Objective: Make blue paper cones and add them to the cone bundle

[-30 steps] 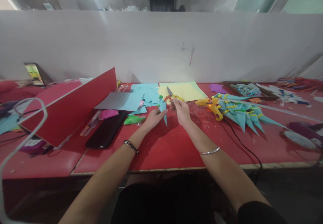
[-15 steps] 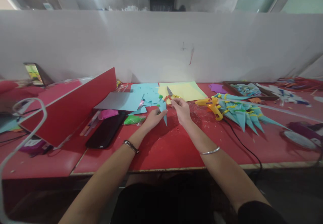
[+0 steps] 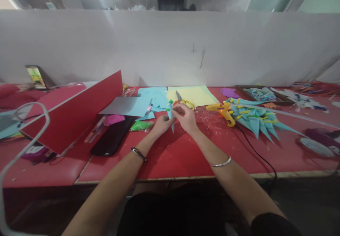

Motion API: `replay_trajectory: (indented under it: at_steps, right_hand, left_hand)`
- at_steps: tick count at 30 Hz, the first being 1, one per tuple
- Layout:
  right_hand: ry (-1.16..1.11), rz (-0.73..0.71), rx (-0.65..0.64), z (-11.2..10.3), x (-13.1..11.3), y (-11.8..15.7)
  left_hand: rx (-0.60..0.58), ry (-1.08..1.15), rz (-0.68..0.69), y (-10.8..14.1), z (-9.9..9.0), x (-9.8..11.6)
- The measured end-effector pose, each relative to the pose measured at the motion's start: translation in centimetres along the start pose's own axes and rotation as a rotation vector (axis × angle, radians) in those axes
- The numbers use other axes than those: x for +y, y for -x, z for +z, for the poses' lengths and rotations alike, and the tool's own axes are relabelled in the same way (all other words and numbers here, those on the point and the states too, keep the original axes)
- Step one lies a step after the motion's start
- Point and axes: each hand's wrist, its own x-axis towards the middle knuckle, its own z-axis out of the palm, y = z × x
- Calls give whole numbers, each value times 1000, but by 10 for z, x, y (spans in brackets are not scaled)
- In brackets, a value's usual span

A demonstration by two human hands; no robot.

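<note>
Between my hands is a small light-blue paper cone (image 3: 173,127), its point downward and green bits at its top. My left hand (image 3: 162,124) grips the cone from the left. From the right, my right hand (image 3: 186,119) is closed at the cone's upper part, fingertips pinched; whether anything small is between them is hidden. A red bit shows just behind those fingertips. Scissors with yellow handles (image 3: 189,104) lie open on yellow paper (image 3: 204,95) behind my right hand.
A yellow glue gun (image 3: 225,114) with a cord lies to the right, beside a pile of blue cones (image 3: 253,122). Leftward are a black phone (image 3: 111,138), a green packet (image 3: 141,125), grey card (image 3: 124,106) and an upright red board (image 3: 79,119).
My right hand has moved left and slightly down, onto the top of the cone. The cone has shifted a little left, and more of the scissors' handles shows.
</note>
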Motion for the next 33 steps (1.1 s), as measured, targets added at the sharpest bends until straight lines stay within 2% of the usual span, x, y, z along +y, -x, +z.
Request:
replay_trajectory:
  at_steps: [4,12,20,24,33]
  right_hand:
    - [138,-110,-8,-1,-3,0]
    - [159,-84,-21,-2,-2,0]
    - [65,11,29,-1,4,-1]
    - [-60,111,61,1,10,-1]
    - [-226,254,25,5,13,-1]
  left_hand:
    - [-14,0,18,2,0,3]
    - [-60,-52,96,2,0,1]
    - [-58,-46,138,0,0,-3]
    - [-31,-48,176,-1,0,-6]
    - [1,-127,215,-1,-1,-9]
